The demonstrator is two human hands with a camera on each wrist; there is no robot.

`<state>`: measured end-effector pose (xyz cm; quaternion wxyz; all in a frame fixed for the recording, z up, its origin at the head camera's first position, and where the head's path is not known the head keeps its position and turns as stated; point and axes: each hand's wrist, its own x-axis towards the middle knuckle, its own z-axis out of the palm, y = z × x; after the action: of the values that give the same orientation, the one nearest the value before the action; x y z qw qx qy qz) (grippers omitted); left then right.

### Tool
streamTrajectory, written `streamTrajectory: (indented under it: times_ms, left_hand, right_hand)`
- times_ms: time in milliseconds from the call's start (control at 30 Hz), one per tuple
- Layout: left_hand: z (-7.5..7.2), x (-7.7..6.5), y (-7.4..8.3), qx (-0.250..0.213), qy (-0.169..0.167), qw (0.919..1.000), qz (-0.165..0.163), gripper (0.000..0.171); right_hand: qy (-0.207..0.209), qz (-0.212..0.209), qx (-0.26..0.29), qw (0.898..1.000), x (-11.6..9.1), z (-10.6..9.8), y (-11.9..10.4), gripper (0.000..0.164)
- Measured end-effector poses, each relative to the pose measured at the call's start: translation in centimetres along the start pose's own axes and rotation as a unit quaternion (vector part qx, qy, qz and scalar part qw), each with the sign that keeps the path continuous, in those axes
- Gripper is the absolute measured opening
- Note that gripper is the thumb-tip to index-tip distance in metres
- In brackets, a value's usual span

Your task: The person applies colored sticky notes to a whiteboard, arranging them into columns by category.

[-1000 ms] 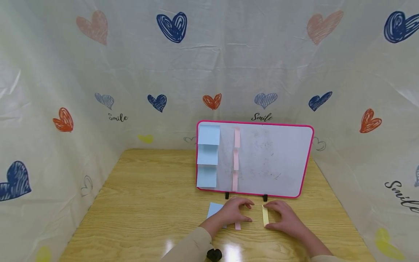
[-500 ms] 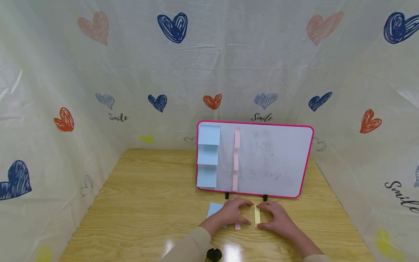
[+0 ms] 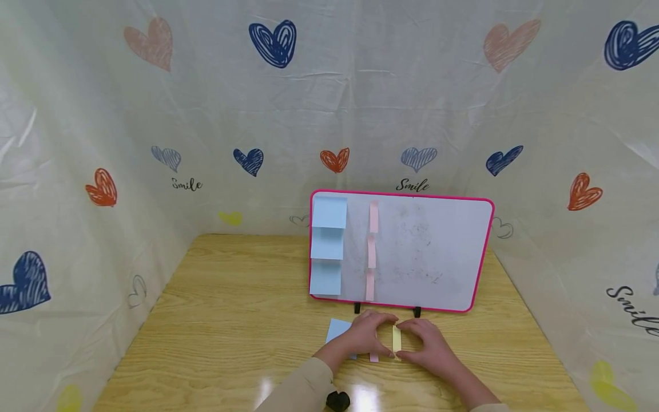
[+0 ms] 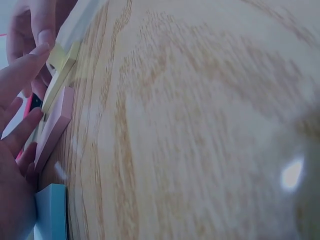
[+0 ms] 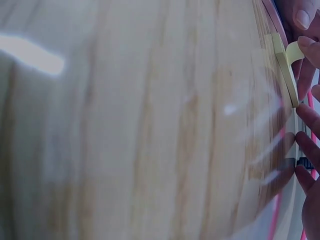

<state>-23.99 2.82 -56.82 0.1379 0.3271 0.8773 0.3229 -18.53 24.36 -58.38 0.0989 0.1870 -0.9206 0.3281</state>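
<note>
A narrow yellow sticky note pad lies on the table between my two hands. My right hand holds it by the ends, forefinger at the far end and thumb at the near end. In the right wrist view, a yellow sheet curls up from the pad against the right thumb. From the other side my left hand curves toward the pad, fingertips close to the right ones; contact is unclear. A pink narrow pad and a blue pad lie beside and partly under the left hand.
Behind the hands stands a whiteboard with a pink frame on black feet. Blue square notes form a column at its left, with narrow pink notes beside them. A black object lies near the front edge.
My right hand has brought the yellow pad leftward along the table until it lies by the left fingertips. The left hand has hardly moved.
</note>
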Motion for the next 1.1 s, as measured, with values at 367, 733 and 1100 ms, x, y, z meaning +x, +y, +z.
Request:
streamTrajectory:
  times_ms: [367, 733, 1100]
  left_hand:
    - [0.8, 0.1, 0.0, 0.029, 0.027, 0.9992, -0.007, 0.063]
    - [0.9, 0.1, 0.2, 0.028, 0.037, 0.9989, -0.009, 0.049]
    - [0.8, 0.0, 0.4, 0.032, 0.042, 0.9986, -0.008, 0.044]
  right_hand:
    - [0.012, -0.006, 0.012, 1.000, 0.0, 0.0, -0.9, 0.045]
    - [0.015, -0.002, 0.013, 1.000, -0.5, 0.1, -0.7, 0.057]
    - [0.039, -0.028, 0.010, 0.999, -0.7, 0.5, -0.6, 0.051]
